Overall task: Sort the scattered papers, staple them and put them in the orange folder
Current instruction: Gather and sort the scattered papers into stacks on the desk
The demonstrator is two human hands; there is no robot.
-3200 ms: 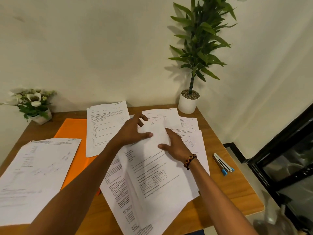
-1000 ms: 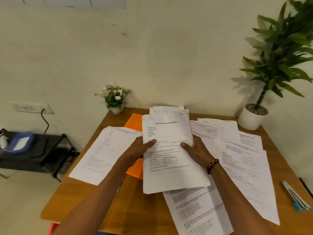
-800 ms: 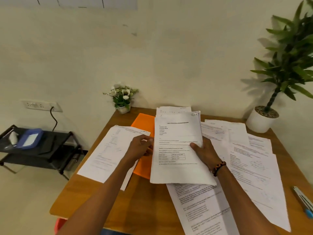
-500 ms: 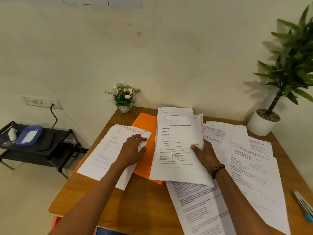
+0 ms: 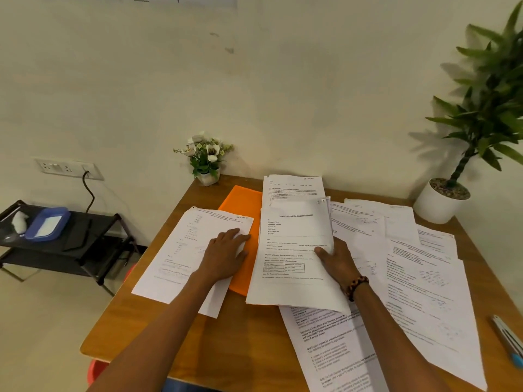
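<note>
So on the writing side, we can only half read the top sheet of the stack (image 5: 294, 250) our right hand (image 5: 335, 263) is gripping: there's an underlined heading that looks like some kind of letter title, a bold line further down and a little table, but the print is too small to make out properly. The sheet lying nearest us (image 5: 334, 352) has bold bits like "Q11 Answer" and "Q12", and the loose sheet on the left (image 5: 186, 256) has a handwritten note in its top corner we can't decipher. Our right thumb is on top of the stack with the fingers tucked underneath, so it's pinched at the right edge. Compared to half a second ago, our left hand (image 5: 226, 257) has slid further onto that left sheet and now lies flat on it, fingers stretched out and holding nothing. The orange folder (image 5: 244, 219) sits on the wooden table (image 5: 240, 335) between the left sheet and the stack, partly covered by both. More papers (image 5: 418, 267) are spread out on the right, and the stapler (image 5: 509, 343) is at the far right edge.
</note>
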